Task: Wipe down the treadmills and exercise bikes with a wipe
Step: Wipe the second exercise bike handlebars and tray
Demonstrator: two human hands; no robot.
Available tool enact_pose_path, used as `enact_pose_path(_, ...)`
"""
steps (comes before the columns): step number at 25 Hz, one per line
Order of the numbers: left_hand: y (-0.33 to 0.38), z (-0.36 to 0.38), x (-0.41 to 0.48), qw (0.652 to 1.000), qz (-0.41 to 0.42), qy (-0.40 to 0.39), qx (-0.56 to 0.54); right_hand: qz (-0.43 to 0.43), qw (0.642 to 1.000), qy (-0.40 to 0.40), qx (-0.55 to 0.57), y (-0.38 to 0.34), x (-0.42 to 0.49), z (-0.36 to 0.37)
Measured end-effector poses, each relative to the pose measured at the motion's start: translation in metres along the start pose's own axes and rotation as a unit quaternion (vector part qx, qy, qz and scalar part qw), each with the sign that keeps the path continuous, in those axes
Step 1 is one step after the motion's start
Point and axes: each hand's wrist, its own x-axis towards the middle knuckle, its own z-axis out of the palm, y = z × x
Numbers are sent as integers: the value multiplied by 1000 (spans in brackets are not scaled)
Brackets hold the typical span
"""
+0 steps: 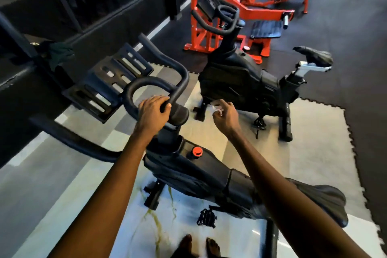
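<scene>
A black exercise bike stands right in front of me, its handlebar loop and slotted console tray at centre left. My left hand grips the near side of the handlebar loop, fingers curled over the bar. My right hand hovers to the right of the handlebar, pinching a small crumpled white wipe. It touches no part of the bike. A second black exercise bike stands behind, facing the same way.
A red knob sits on the near bike's frame, its saddle at lower right. Red weight machines fill the back. Grey floor mats lie under the bikes. A dark wall and railing run along the left. Bare feet show below.
</scene>
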Motion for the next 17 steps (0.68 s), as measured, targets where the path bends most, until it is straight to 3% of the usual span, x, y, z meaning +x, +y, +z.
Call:
enact_pose_path(4,39,8,58,989,29,-78,-125,101,990,95,11,41,-2,-66)
enact_pose_path(8,93,42,94,960,84,-192,-184,188,960,208,-22,74,-30,-141)
enact_pose_path(13,152,88,108,923,192,-270,-196,284,913,285,-71,102,-87,-200)
enact_pose_path(17,198,127,96,897,230,-314,-210,329,876,340,-86,120,-141,-229)
